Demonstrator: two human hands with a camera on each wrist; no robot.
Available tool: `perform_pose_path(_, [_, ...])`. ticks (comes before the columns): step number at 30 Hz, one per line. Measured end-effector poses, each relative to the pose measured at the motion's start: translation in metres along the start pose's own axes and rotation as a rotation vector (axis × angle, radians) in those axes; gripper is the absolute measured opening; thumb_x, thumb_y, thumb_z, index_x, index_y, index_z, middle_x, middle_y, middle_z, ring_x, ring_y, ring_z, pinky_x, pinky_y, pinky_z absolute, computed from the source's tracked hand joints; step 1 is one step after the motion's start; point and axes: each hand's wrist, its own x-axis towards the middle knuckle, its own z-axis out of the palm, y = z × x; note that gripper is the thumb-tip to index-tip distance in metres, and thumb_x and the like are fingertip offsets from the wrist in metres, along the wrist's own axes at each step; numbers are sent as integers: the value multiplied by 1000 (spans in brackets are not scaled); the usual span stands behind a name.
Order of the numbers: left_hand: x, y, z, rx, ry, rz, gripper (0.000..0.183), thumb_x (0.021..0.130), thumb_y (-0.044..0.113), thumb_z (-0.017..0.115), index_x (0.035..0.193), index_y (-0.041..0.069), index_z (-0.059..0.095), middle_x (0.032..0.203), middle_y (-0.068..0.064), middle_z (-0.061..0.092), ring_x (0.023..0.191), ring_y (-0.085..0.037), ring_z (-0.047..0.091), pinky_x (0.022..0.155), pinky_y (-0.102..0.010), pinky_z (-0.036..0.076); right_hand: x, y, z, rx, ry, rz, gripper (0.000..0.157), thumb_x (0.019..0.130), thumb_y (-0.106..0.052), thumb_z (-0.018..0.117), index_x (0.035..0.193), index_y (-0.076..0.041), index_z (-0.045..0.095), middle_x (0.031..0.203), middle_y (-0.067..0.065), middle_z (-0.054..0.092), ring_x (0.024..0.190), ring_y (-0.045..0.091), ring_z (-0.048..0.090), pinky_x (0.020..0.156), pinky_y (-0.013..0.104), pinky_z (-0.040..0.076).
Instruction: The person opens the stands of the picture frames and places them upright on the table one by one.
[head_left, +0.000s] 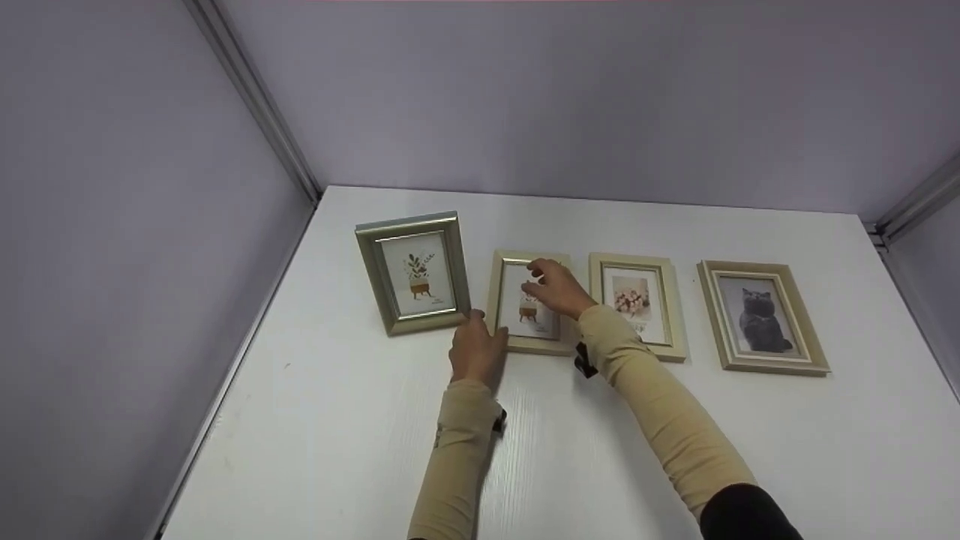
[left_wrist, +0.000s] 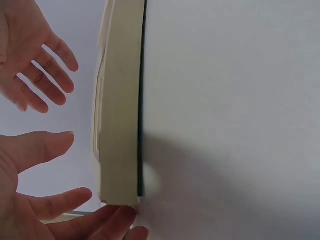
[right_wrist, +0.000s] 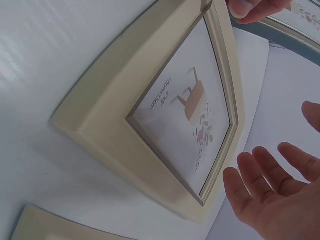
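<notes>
Head view, cream frame [head_left: 529, 311]: lay face-up on the white tabletop [head_left: 337, 420], second from left, between the olive-gold frame [head_left: 415, 277] and the flower-photo frame [head_left: 632, 296]; pictured a potted plant inside a shiny inner rim.
Head view, cat-photo frame [head_left: 761, 319]: lay farthest right.
Head view, left hand [head_left: 478, 349]: reached to the cream frame's near left corner.
Head view, right hand [head_left: 561, 289]: hovered over the cream frame, fingers loosely bent, holding nothing.
Left wrist view, cream frame: showed a plain, deep side with a thin dark line along the back.
Left wrist view, left hand: spread thumb from fingers, gripping nothing; could not tell touching from just beside.
Right wrist view, cream frame: displayed an orange-brown pot on legs, leafy sprigs and small lettering, "10cmx15cm".
</notes>
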Motion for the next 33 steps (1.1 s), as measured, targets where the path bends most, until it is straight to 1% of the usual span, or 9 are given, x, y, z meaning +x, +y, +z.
perform_pose_path(5, [0,2,3,2,-19,14,50,94,24,71,131,-6,56,117,-26,66,109,-43,64,85,-56,54,-1,5,-1,6,18,11,47,102,-12,57,140,15,46,136,34,50,127,47,50,104,54,43])
perform_pose_path(12, [-4,4,5,10,-27,31,41,93,25,71,118,-4,59,103,-22,65,101,-41,63,78,-56,54,-6,11,0,15,42,45,48,102,-13,58,139,15,47,137,35,50,127,48,50,104,54,43])
perform_pose_path(16, [-3,5,3,23,-32,24,44,92,27,71,122,-4,58,107,-22,64,105,-41,60,79,-56,54,-7,14,0,3,54,62,47,102,-12,58,138,15,47,136,36,49,127,48,50,103,54,44])
perform_pose_path(19, [-3,5,4,32,-38,33,50,92,27,71,127,-4,55,115,-25,63,110,-42,57,81,-57,54,-6,18,-2,-29,62,79,47,102,-13,57,137,16,47,136,36,49,126,48,50,103,54,44])
perform_pose_path(22, [-3,6,6,19,-47,48,55,93,27,70,134,-5,52,122,-26,62,115,-43,55,84,-57,53,-7,22,-4,-65,70,103,47,101,-12,58,136,16,48,134,36,51,125,47,51,103,54,44])
perform_pose_path(24, [-3,6,6,2,-51,50,58,93,27,69,137,-5,50,125,-26,61,116,-43,55,86,-56,52,-7,25,-5,-93,69,114,46,100,-12,58,135,17,49,131,35,53,122,46,53,102,54,44])
perform_pose_path(27, [-4,6,7,-41,-56,31,59,93,27,69,139,-4,50,126,-24,62,116,-42,55,88,-56,51,-6,26,-5,-118,67,137,45,99,-12,59,134,16,50,127,33,54,117,43,55,100,52,45])
perform_pose_path(30, [-4,6,8,-83,-61,7,60,93,28,69,141,-2,50,127,-23,62,116,-41,56,90,-56,50,-6,26,-4,-131,78,145,45,98,-12,59,133,16,51,125,32,54,113,42,56,98,52,46])
perform_pose_path(33, [-2,5,8,-113,-66,-13,60,93,29,70,142,0,51,129,-22,61,117,-41,56,93,-56,49,-5,24,-3,-124,87,145,44,98,-12,59,132,16,51,125,33,52,112,43,56,98,52,46])
